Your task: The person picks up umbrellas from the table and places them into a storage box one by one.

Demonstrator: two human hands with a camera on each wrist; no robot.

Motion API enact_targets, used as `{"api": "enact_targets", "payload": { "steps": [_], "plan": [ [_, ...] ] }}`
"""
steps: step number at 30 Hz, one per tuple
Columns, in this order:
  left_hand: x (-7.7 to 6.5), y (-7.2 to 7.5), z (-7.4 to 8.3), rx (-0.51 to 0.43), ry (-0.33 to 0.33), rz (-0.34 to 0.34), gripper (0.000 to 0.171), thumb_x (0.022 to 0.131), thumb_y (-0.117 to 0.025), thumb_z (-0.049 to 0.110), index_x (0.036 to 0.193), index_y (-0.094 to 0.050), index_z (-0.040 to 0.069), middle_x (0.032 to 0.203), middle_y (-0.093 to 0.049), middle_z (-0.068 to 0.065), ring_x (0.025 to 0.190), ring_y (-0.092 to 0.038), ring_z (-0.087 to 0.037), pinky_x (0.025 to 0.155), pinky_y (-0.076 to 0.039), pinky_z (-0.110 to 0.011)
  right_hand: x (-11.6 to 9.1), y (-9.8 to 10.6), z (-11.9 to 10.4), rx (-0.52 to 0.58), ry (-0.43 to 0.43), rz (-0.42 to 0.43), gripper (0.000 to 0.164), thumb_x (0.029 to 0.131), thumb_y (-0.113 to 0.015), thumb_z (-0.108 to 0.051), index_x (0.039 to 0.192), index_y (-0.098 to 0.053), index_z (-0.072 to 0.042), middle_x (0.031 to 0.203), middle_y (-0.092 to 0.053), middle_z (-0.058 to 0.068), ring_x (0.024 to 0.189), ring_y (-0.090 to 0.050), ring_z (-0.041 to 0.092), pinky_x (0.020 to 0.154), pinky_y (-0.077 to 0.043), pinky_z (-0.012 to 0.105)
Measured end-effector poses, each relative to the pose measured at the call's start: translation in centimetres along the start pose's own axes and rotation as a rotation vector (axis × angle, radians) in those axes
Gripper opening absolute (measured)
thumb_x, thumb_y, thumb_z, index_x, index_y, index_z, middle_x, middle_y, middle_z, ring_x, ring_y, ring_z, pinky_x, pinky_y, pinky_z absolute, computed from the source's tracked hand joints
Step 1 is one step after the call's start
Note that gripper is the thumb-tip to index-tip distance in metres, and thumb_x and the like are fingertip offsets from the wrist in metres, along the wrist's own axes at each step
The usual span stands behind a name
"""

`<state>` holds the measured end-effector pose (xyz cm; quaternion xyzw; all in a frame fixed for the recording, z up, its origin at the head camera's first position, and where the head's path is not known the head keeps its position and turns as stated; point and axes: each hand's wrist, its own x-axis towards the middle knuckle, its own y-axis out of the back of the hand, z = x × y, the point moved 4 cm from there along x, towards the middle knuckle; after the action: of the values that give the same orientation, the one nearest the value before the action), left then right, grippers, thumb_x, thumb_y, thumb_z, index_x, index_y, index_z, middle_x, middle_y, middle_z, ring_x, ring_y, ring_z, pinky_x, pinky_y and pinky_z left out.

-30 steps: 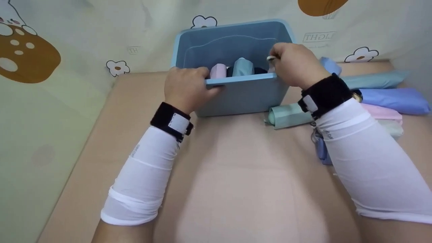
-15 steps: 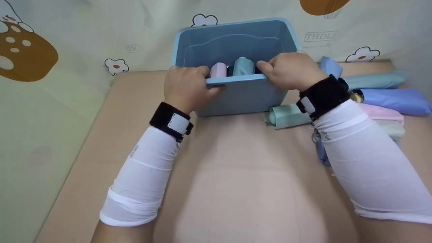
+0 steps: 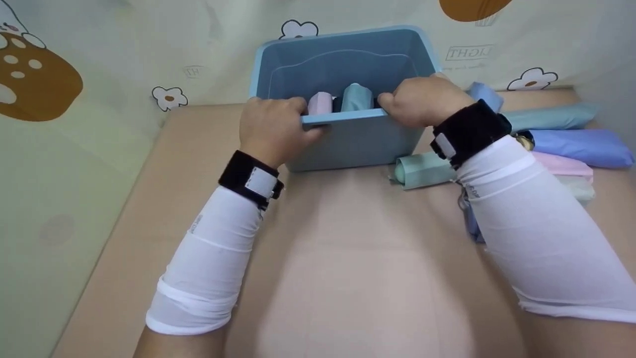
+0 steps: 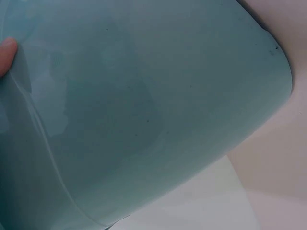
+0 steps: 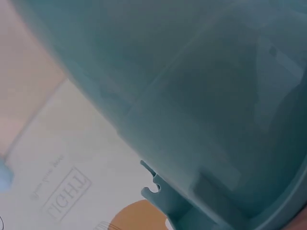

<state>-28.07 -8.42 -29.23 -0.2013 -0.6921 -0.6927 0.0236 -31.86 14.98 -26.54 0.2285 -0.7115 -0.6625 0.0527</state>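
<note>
A blue plastic storage bin (image 3: 348,149) stands against the back wall. My left hand (image 3: 273,127) grips its front left corner, thumb below the rim and fingers over it. My right hand (image 3: 427,102) holds the rim at the front right corner. Inside the bin show the ends of a pink folded umbrella (image 3: 320,103) and a teal folded umbrella (image 3: 357,98), with something dark beside them. The bin's wall (image 4: 144,105) fills most of the left wrist view, with a fingertip (image 4: 6,55) at the edge. In the right wrist view, the bin's side (image 5: 201,120) shows a notched clip (image 5: 165,194).
Right of the bin lie several folded umbrellas: a green one (image 3: 427,171) near its front corner, a teal one (image 3: 549,117), a blue one (image 3: 581,148) and a pink one (image 3: 564,165). My right forearm partly covers this pile. A patterned sheet (image 3: 213,59) hangs behind.
My right hand has come from above the bin's right side, where it had a small white piece at its fingers, down onto the front right rim. The left hand stays on the rim.
</note>
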Motion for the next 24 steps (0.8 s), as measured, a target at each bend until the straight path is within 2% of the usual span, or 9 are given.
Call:
{"api": "enact_targets", "payload": {
  "steps": [5, 8, 11, 13, 15, 17, 19, 21, 24],
  "plan": [
    [0.0, -0.1, -0.1, 0.008, -0.013, 0.019, 0.059, 0.095, -0.057, 0.069, 0.078, -0.064, 0.013, 0.064, -0.057, -0.005, 0.062, -0.054, -0.026, 0.064, -0.041, -0.041, 0.2, 0.0, -0.3, -0.052, 0.027, -0.034, 0.046, 0.110, -0.023, -0.033, 0.077, -0.047, -0.011, 0.064, -0.045, 0.004, 0.067, -0.046, 0.025, 0.090, -0.038, 0.053],
    [0.0, -0.1, -0.1, 0.006, -0.015, 0.017, 0.059, 0.095, -0.057, 0.069, 0.077, -0.062, 0.013, 0.064, -0.056, -0.004, 0.062, -0.054, -0.026, 0.065, -0.040, -0.041, 0.1, -0.1, -0.4, -0.043, 0.014, 0.005, 0.050, 0.110, -0.022, -0.034, 0.074, -0.049, -0.011, 0.064, -0.046, 0.005, 0.068, -0.048, 0.027, 0.094, -0.038, 0.055],
    [0.0, -0.2, -0.1, 0.010, -0.016, 0.022, 0.060, 0.095, -0.057, 0.070, 0.078, -0.063, 0.013, 0.064, -0.056, -0.004, 0.062, -0.055, -0.026, 0.064, -0.039, -0.041, -0.4, -0.5, -0.1, 0.033, 0.010, 0.182, 0.054, 0.110, -0.027, -0.036, 0.067, -0.048, -0.010, 0.065, -0.048, 0.007, 0.068, -0.051, 0.030, 0.097, -0.040, 0.055],
    [0.0, -0.2, -0.1, 0.009, -0.015, 0.026, 0.060, 0.095, -0.057, 0.070, 0.078, -0.063, 0.013, 0.064, -0.057, -0.005, 0.061, -0.055, -0.026, 0.063, -0.038, -0.040, -1.0, -0.8, 0.4, 0.160, 0.030, 0.366, 0.056, 0.110, -0.034, -0.035, 0.067, -0.056, -0.007, 0.078, -0.065, 0.012, 0.076, -0.059, 0.033, 0.100, -0.043, 0.054],
    [0.1, -0.2, 0.0, 0.008, -0.017, 0.029, 0.061, 0.095, -0.056, 0.071, 0.078, -0.064, 0.013, 0.064, -0.057, -0.005, 0.061, -0.055, -0.026, 0.062, -0.037, -0.039, -1.9, -1.2, 1.2, 0.315, 0.057, 0.504, 0.050, 0.110, -0.041, -0.035, 0.084, -0.070, -0.004, 0.109, -0.075, 0.015, 0.100, -0.066, 0.034, 0.107, -0.043, 0.051],
    [0.1, -0.3, 0.1, 0.003, -0.018, 0.028, 0.061, 0.095, -0.056, 0.071, 0.079, -0.064, 0.013, 0.064, -0.057, -0.005, 0.061, -0.055, -0.026, 0.062, -0.037, -0.040, -2.8, -1.8, 2.5, 0.491, 0.097, 0.566, 0.044, 0.111, -0.046, -0.033, 0.117, -0.074, 0.000, 0.145, -0.064, 0.014, 0.133, -0.057, 0.033, 0.119, -0.036, 0.049],
    [0.2, -0.4, 0.2, 0.000, -0.018, 0.021, 0.060, 0.096, -0.055, 0.070, 0.080, -0.064, 0.013, 0.064, -0.057, -0.005, 0.062, -0.055, -0.026, 0.063, -0.038, -0.040, -3.7, -2.6, 3.9, 0.638, 0.124, 0.553, 0.051, 0.112, -0.045, -0.034, 0.148, -0.056, 0.000, 0.167, -0.041, 0.013, 0.158, -0.032, 0.029, 0.129, -0.022, 0.048],
    [0.2, -0.5, 0.3, -0.001, -0.013, 0.011, 0.059, 0.096, -0.054, 0.069, 0.081, -0.064, 0.013, 0.065, -0.057, -0.005, 0.062, -0.055, -0.026, 0.064, -0.039, -0.040, -4.4, -3.8, 5.4, 0.745, 0.123, 0.496, 0.062, 0.113, -0.041, -0.037, 0.163, -0.032, -0.002, 0.175, -0.022, 0.012, 0.163, -0.017, 0.028, 0.132, -0.015, 0.048],
    [0.2, -0.6, 0.3, 0.001, -0.003, 0.003, 0.059, 0.097, -0.053, 0.069, 0.081, -0.064, 0.013, 0.065, -0.057, -0.005, 0.062, -0.055, -0.026, 0.063, -0.038, -0.039, -5.3, -6.0, 7.4, 0.769, 0.071, 0.401, 0.071, 0.113, -0.031, -0.047, 0.169, -0.010, -0.008, 0.176, -0.015, 0.016, 0.159, -0.026, 0.036, 0.129, -0.019, 0.054]
  ]
}}
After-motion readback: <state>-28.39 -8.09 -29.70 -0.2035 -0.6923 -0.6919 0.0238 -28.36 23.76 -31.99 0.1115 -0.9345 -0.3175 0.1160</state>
